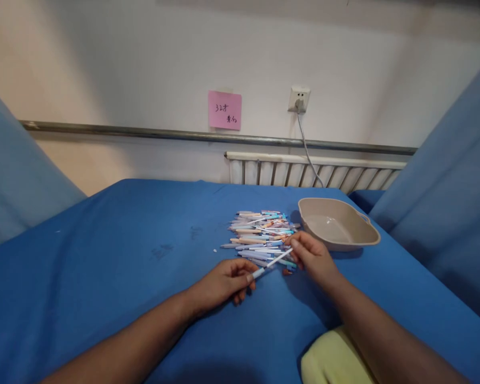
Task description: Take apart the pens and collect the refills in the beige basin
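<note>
**Inspector:** State of the hands at the time of record?

**Assessor:** Both were pinching one pen (272, 262). The left hand (224, 282) gripped its pale blue end between thumb and fingertips, and the right hand (310, 256) gripped the white end. The pen sat slanted just in front of the pile of pens (260, 234), lifted slightly off the counter (124, 256).

**Inspector:** Why a grip at each end?

**Assessor:** In my judgement, it suited pulling or pressing a cap along the barrel (whether the cap was seated could not be made out).

**Inspector:** Surroundings?

**Assessor:** A beige basin (346, 245) stood just right of the pile, with nothing visible in it, and was likely kept within the right hand's reach. On the wall behind the pile were a radiator (304, 173), a socket (298, 99) and a pink note (224, 110). The left hand's heel rested on the counter near the pile's front edge, probably for steadiness.
</note>
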Action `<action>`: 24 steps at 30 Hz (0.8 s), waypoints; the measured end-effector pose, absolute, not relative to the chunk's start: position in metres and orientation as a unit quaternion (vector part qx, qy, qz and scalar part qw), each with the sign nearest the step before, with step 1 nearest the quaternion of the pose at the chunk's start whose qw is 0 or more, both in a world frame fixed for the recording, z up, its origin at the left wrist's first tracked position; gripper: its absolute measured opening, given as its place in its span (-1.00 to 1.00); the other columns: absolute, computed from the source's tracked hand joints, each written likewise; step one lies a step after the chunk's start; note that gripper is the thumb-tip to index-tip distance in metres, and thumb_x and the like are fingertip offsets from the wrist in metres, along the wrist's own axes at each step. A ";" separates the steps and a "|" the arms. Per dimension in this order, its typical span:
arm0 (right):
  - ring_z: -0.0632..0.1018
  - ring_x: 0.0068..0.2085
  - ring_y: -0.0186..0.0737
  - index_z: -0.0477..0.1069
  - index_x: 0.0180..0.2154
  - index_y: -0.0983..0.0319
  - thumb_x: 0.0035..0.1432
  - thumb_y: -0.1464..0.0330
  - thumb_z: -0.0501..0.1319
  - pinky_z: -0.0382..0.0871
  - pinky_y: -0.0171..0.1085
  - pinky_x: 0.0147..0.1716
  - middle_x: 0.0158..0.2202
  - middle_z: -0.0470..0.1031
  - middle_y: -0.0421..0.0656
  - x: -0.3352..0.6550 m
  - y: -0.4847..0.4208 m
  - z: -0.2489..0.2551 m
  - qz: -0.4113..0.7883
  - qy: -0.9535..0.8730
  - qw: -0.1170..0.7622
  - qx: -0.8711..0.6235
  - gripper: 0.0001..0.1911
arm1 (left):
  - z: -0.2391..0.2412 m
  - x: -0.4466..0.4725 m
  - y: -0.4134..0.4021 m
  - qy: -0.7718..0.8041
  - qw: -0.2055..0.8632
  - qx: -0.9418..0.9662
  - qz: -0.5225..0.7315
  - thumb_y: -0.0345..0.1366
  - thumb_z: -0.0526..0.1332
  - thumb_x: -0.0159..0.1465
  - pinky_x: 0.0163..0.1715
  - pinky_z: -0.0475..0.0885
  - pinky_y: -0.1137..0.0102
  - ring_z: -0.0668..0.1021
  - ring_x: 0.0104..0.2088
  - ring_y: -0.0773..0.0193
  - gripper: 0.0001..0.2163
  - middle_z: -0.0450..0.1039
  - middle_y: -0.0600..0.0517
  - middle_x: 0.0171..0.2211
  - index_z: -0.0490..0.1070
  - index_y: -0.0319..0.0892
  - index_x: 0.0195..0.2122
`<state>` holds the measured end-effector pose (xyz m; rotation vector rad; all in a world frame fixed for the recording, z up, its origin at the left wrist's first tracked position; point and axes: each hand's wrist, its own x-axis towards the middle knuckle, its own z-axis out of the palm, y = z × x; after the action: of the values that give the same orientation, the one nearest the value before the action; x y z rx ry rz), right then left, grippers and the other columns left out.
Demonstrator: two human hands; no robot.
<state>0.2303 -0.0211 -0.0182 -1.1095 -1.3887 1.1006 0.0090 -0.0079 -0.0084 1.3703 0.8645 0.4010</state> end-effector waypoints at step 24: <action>0.13 -0.60 -0.42 0.36 -0.31 0.25 0.19 0.20 0.10 -0.06 -0.39 -0.62 -0.64 0.13 -0.34 0.259 -0.026 0.006 0.427 -0.598 0.513 -0.443 -0.75 | 0.001 0.020 -0.036 0.352 0.534 0.753 0.155 -0.19 -0.05 0.35 -0.30 0.36 0.42 0.45 -0.37 0.36 -0.78 0.42 0.04 -0.32 0.29 -0.19 -0.24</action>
<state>0.2588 -0.0261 0.0062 -1.0662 -1.4376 1.0273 0.0198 -0.0362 0.0011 1.7952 0.8383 0.3693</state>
